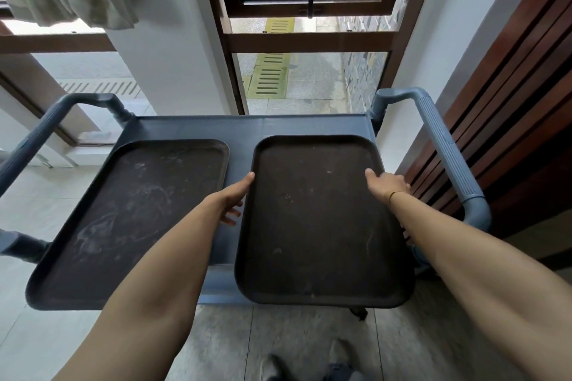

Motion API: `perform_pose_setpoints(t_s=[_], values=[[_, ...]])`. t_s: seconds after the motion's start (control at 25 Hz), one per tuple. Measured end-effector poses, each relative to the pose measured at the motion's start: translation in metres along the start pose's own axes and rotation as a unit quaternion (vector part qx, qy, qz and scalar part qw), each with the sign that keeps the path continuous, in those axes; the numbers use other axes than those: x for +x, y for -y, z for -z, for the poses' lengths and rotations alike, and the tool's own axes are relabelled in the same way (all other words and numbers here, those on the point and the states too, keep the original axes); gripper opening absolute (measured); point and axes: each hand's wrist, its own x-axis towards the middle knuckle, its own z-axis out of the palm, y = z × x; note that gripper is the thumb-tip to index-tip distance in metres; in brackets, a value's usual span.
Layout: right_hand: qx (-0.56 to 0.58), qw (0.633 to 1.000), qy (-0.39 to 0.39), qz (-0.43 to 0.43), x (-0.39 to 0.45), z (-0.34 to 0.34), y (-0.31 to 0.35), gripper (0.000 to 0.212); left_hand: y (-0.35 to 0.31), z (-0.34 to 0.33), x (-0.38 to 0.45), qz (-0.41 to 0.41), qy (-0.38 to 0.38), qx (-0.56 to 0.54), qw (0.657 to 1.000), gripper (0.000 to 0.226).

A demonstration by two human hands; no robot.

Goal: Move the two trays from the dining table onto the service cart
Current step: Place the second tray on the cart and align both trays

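left to right: left tray (130, 219) lies flat on the cart (241, 130), its near end past the cart's front edge, scuffed pale on the inside. my left hand (233, 198) sits between the trays, thumb on the right tray's left rim, the other fingers (230, 219) spread loosely below it; whether they press the underside i cannot tell. right tray (318, 223) rests on or just above the cart top, just beside the first, and its near end also overhangs. my right hand (388, 185) grips the right rim, thumb on top, fingers curled out of sight beneath. i judge each tray stiff, light, shallow and smooth, so likely slippery; the raised long rims, taken near mid-length on both sides, give the balanced hold. farthest right, the cart handle (445, 151) stands close to my right wrist.
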Motion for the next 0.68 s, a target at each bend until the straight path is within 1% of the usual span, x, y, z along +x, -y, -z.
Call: perform_pose_setpoints(t_s=[0.04, 0.12, 0.24, 0.32, 0.4, 0.48, 0.68], values=[[-0.041, 0.999, -0.012, 0.034, -0.004, -0.002, 0.006, 0.067, 0.001, 0.0, -0.004, -0.023, -0.024, 0.001, 0.999, 0.088], [-0.075, 0.992, -0.019, 0.097, -0.014, -0.008, 0.022, 0.064, 0.006, 0.002, -0.014, -0.082, -0.072, 0.012, 0.994, 0.08], [-0.105, 0.977, -0.007, 0.183, -0.028, -0.019, 0.049, 0.063, 0.02, 0.013, -0.033, -0.171, -0.142, 0.061, 0.973, 0.068], [-0.122, 0.961, 0.014, 0.248, -0.039, -0.03, 0.067, 0.064, 0.039, 0.025, -0.049, -0.195, -0.191, 0.092, 0.957, 0.065], [-0.131, 0.941, 0.039, 0.31, -0.051, -0.042, 0.083, 0.064, 0.064, 0.038, -0.065, -0.19, -0.234, 0.101, 0.948, 0.066], [-0.148, 0.919, 0.062, 0.359, -0.064, -0.054, 0.095, 0.065, 0.092, 0.046, -0.082, -0.162, -0.277, 0.095, 0.942, 0.068], [-0.183, 0.875, 0.095, 0.438, -0.098, -0.082, 0.128, 0.069, 0.158, 0.069, -0.129, -0.105, -0.377, 0.099, 0.915, 0.075]])
